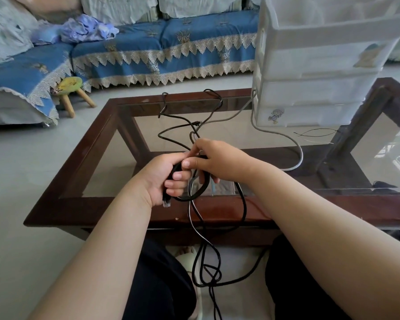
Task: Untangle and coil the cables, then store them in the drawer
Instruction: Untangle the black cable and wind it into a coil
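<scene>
Now, hands: the left hand (169, 179) grips a small loop of the black cable (195, 192), its clear plug end poking out below the fist; the right hand (214, 161) pinches the same cable just beside it, thumb on top.
Cable's lie: its slack hangs from the hands over the near rim of the glass table (102, 204), tangled near the floor; more strands run away across the glass.
Nearer hand: both touch it; the right seems better placed to feed slack.
Grey cable (284, 137): right, well apart.
Drawer unit (310, 93): far right, nearer the right hand.
Writing: none legible; a cartoon sticker only.
</scene>
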Motion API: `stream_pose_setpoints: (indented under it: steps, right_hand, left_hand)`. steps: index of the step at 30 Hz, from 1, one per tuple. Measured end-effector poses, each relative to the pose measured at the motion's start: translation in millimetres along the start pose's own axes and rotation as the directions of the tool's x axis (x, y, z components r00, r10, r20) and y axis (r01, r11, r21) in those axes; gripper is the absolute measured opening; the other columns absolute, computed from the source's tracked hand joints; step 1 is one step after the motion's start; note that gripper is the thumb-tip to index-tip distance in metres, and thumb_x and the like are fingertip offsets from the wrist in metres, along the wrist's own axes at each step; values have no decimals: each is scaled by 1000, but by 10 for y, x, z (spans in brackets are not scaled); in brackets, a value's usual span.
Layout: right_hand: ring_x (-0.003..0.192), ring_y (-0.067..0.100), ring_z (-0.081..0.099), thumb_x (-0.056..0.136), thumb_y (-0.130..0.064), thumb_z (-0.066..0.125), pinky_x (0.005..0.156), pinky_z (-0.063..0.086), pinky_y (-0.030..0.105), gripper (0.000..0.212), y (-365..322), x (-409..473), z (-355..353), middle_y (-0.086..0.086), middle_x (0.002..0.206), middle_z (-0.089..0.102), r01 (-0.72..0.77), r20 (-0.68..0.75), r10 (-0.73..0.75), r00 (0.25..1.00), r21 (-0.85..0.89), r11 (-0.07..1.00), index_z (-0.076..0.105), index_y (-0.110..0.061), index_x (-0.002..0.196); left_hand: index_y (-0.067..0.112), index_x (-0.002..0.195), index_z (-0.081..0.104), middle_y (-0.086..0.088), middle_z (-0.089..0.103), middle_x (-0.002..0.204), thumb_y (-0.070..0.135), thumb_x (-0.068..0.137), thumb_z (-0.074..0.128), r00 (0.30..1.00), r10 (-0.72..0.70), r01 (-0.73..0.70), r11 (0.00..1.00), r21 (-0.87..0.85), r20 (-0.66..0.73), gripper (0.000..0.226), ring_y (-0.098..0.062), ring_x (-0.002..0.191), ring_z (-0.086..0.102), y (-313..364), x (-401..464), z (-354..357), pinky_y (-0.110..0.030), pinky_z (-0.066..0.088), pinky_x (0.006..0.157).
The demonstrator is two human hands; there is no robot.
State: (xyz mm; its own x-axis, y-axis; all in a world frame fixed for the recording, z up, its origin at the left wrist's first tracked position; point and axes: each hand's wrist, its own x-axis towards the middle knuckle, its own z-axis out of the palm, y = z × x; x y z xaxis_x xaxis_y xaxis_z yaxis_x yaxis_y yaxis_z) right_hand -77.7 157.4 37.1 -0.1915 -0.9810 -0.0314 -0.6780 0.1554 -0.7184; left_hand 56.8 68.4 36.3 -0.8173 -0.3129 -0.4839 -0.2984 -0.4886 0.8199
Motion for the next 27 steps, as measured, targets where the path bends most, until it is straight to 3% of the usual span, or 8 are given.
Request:
stream_pose_setpoints:
  steps: [4,7,9,12,15,19,23,27]
  right_hand:
    - [40,14,53,87,-50,59,56,49,36,34,5,-9,-48,7,69,70,8,40,-7,999,-26,1000,50,-17,89]
    - [41,17,57,90,-45,57,52,47,26,34,0,2,-43,8,62,70,9,10,-10,1000,73,997,50,-12,85]
    - [39,16,54,91,-43,56,47,43,21,36,-6,11,-32,4,52,65,16,-29,-12,1000,149,989,50,-9,82]
    - [35,9,48,87,-39,64,41,34,16,36,20,19,-22,7,49,61,59,-118,-29,993,254,965,51,-6,79]
    - [40,14,54,76,-41,72,44,39,21,39,36,17,20,18,59,63,113,-171,-61,983,314,943,49,-9,75]
    - [53,9,50,74,-43,73,51,40,21,39,39,-9,76,-2,63,54,139,-188,-96,977,228,964,53,-9,77]
    - [58,7,44,78,-39,74,57,38,25,29,27,-28,80,-10,62,51,122,-147,-96,985,179,976,51,-24,70]
    - [53,2,41,76,-40,74,54,35,20,30,7,-30,94,-12,58,48,129,-148,-107,983,150,980,50,-25,68]
  left_hand:
    - [21,52,45,9,24,38,34,102,35,999,-4,7,997,80,-36,53,-3,27,17,-6,7,43,-13,13,30]
    - [20,53,43,8,23,38,33,101,35,999,31,-28,998,53,-43,51,-3,27,15,6,2,57,-12,12,31]
    - [18,57,41,8,22,38,46,100,37,997,62,-59,997,53,-47,51,-4,28,14,7,-5,70,-13,10,32]
    - [19,57,42,8,21,39,57,93,39,995,102,-102,994,46,15,53,-3,29,13,8,-21,92,-14,9,33]
    - [21,58,41,8,22,39,56,91,40,988,116,-123,990,63,104,49,-3,30,15,8,-55,65,-14,12,33]
    - [19,55,43,3,35,42,57,88,43,985,64,-88,986,145,162,50,-5,29,19,-3,-58,-4,-16,17,33]
    - [15,53,46,-7,51,51,55,87,41,979,62,-107,966,234,194,52,-7,30,26,11,-112,-25,-19,27,36]
    - [17,53,45,1,34,45,54,91,38,981,58,-116,938,326,183,53,-11,39,23,31,-151,-39,-23,29,41]
